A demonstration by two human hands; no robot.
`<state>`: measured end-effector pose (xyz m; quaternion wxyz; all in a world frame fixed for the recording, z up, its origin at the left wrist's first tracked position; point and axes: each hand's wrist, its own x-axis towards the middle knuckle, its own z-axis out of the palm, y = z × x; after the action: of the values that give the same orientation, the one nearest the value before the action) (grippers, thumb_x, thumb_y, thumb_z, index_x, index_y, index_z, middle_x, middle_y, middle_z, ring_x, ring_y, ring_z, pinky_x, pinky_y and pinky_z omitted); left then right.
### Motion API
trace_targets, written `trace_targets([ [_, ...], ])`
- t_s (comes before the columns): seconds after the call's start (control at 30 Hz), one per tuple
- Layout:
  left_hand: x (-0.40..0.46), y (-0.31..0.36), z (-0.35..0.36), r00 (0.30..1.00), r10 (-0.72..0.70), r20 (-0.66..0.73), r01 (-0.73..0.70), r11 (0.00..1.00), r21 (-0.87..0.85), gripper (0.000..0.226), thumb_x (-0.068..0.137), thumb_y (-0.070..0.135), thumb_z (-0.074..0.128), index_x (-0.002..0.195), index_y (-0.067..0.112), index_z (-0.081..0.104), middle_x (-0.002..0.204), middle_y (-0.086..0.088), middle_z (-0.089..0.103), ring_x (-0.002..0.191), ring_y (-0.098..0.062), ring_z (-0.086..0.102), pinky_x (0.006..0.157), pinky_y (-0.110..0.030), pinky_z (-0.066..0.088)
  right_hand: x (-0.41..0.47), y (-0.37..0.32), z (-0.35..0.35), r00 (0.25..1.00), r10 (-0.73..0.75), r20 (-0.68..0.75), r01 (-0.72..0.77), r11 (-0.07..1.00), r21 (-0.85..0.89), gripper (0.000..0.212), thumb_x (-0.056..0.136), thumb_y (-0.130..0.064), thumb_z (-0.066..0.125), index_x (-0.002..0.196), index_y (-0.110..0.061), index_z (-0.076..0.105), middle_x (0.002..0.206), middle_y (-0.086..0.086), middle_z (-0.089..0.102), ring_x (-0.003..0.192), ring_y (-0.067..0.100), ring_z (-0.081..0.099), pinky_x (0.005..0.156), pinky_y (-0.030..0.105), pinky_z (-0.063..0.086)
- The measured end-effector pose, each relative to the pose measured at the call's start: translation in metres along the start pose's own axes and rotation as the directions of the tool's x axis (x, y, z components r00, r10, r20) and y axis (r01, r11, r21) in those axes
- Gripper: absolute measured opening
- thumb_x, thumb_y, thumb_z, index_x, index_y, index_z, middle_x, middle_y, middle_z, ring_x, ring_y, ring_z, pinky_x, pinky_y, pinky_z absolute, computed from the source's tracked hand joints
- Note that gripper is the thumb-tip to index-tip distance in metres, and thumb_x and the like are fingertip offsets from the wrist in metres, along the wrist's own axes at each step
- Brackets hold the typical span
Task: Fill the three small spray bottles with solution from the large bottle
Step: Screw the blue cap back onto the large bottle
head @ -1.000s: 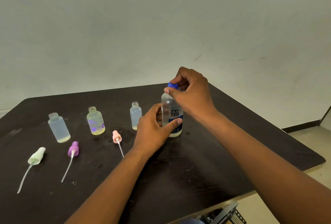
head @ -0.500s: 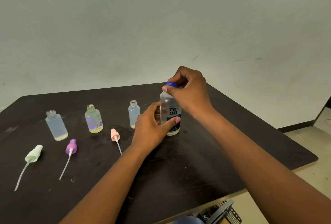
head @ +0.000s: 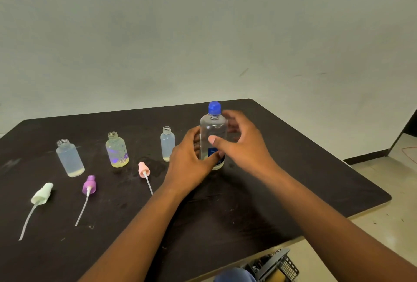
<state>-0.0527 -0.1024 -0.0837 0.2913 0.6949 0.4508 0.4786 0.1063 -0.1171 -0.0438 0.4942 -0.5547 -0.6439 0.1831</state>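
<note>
The large clear bottle (head: 213, 132) stands upright on the dark table (head: 282, 180), its blue cap (head: 214, 108) on. My left hand (head: 188, 162) grips its lower part from the left. My right hand (head: 243, 146) is off the cap with fingers spread, its thumb in front of the bottle's body and its fingers behind; the hand is blurred. Three small uncapped bottles stand in a row to the left: a frosted one (head: 70, 160), a flowered one (head: 117, 152) and a slim one (head: 167, 144). Each has a little liquid at the bottom.
Three spray heads with dip tubes lie in front of the small bottles: pale green (head: 42, 193), purple (head: 89, 184) and pink (head: 143, 169). The table's right edge is close to the large bottle. A dark wire basket (head: 273, 266) sits below the near edge. A wall rises behind.
My right hand has let go of the blue cap and dropped to the bottle's side, so the cap now shows. My left hand keeps its grip.
</note>
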Motion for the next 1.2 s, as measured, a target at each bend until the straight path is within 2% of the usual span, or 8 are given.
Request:
trace_targets([
  [0.27, -0.007, 0.010, -0.004, 0.984, 0.047, -0.173, -0.048, 0.999, -0.003, 0.075, 0.084, 0.001, 0.073, 0.150, 0.024, 0.049, 0.137, 0.010, 0.062, 0.120, -0.002, 0.064, 0.099, -0.028, 0.059, 0.008, 0.002, 0.000, 0.994, 0.051, 0.099, -0.050, 0.999, -0.015, 0.054, 0.078, -0.031, 0.090, 0.125, -0.029, 0.064, 0.114, -0.016, 0.071, 0.105, 0.001, 0.068, 0.092, 0.027, 0.057],
  [0.43, 0.003, 0.036, -0.001, 0.993, -0.002, -0.119, 0.004, 1.000, 0.024, 0.079, 0.075, 0.023, 0.066, 0.151, 0.031, 0.046, 0.141, 0.010, 0.057, 0.126, -0.011, 0.062, 0.103, -0.037, 0.058, 0.027, 0.001, -0.009, 0.995, 0.074, 0.061, -0.074, 0.997, 0.007, 0.054, 0.071, -0.035, 0.093, 0.117, -0.029, 0.067, 0.106, -0.013, 0.075, 0.096, 0.005, 0.072, 0.091, 0.037, 0.062],
  [0.57, 0.044, 0.070, -0.003, 0.996, -0.028, -0.083, 0.031, 0.999, 0.041, 0.059, 0.088, 0.023, 0.070, 0.144, 0.028, 0.053, 0.140, 0.008, 0.060, 0.121, -0.010, 0.063, 0.106, -0.041, 0.055, 0.055, 0.001, -0.023, 0.996, 0.092, -0.005, -0.091, 0.994, 0.061, 0.054, 0.072, -0.035, 0.093, 0.119, -0.025, 0.067, 0.109, -0.010, 0.075, 0.100, 0.006, 0.072, 0.094, 0.038, 0.061],
  [0.73, 0.114, 0.100, -0.004, 0.995, -0.096, -0.029, 0.098, 0.991, 0.087, 0.047, 0.096, 0.019, 0.067, 0.142, 0.022, 0.055, 0.138, 0.005, 0.061, 0.111, -0.009, 0.059, 0.093, -0.027, 0.045, 0.108, -0.001, -0.037, 0.990, 0.122, -0.066, -0.118, 0.992, 0.054, 0.062, 0.075, -0.038, 0.091, 0.126, -0.018, 0.062, 0.117, -0.005, 0.069, 0.108, 0.016, 0.068, 0.095, 0.033, 0.057],
  [0.83, 0.157, 0.107, 0.002, 0.991, -0.131, 0.021, 0.129, 0.986, 0.102, 0.037, 0.101, 0.026, 0.061, 0.137, 0.016, 0.059, 0.135, -0.003, 0.066, 0.119, -0.020, 0.063, 0.102, -0.038, 0.053, 0.141, 0.006, -0.040, 0.987, 0.128, -0.098, -0.128, 0.992, 0.004, 0.062, 0.078, -0.036, 0.090, 0.128, -0.017, 0.060, 0.121, -0.002, 0.067, 0.104, 0.015, 0.064, 0.088, 0.028, 0.052],
  [0.93, 0.196, 0.108, 0.013, 0.971, -0.220, 0.096, 0.210, 0.972, 0.103, 0.028, 0.107, 0.036, 0.050, 0.124, 0.015, 0.060, 0.132, -0.009, 0.067, 0.119, -0.029, 0.065, 0.107, -0.051, 0.053, 0.170, 0.020, -0.040, 0.983, 0.149, -0.109, -0.155, 0.987, -0.041, 0.063, 0.082, -0.034, 0.088, 0.133, -0.015, 0.057, 0.130, 0.001, 0.066, 0.114, 0.020, 0.066, 0.085, 0.027, 0.046],
  [1.07, 0.236, 0.092, 0.032, 0.919, -0.346, 0.191, 0.329, 0.938, 0.112, 0.048, 0.111, 0.045, 0.038, 0.143, 0.014, 0.053, 0.143, -0.009, 0.060, 0.122, -0.031, 0.061, 0.106, -0.047, 0.050, 0.202, 0.049, -0.030, 0.973, 0.207, -0.106, -0.215, 0.974, -0.073, 0.063, 0.084, -0.029, 0.087, 0.135, -0.013, 0.054, 0.135, 0.004, 0.065, 0.116, 0.022, 0.065, 0.085, 0.027, 0.046],
  [1.2, 0.263, 0.065, 0.048, 0.894, -0.395, 0.213, 0.357, 0.913, 0.195, 0.058, 0.112, 0.050, 0.028, 0.148, 0.012, 0.052, 0.146, -0.011, 0.061, 0.111, -0.028, 0.057, 0.092, -0.039, 0.038, 0.224, 0.080, -0.017, 0.962, 0.260, -0.085, -0.268, 0.957, -0.108, 0.062, 0.084, -0.028, 0.086, 0.135, -0.013, 0.053, 0.136, 0.005, 0.065, 0.120, 0.026, 0.066, 0.091, 0.032, 0.050],
])
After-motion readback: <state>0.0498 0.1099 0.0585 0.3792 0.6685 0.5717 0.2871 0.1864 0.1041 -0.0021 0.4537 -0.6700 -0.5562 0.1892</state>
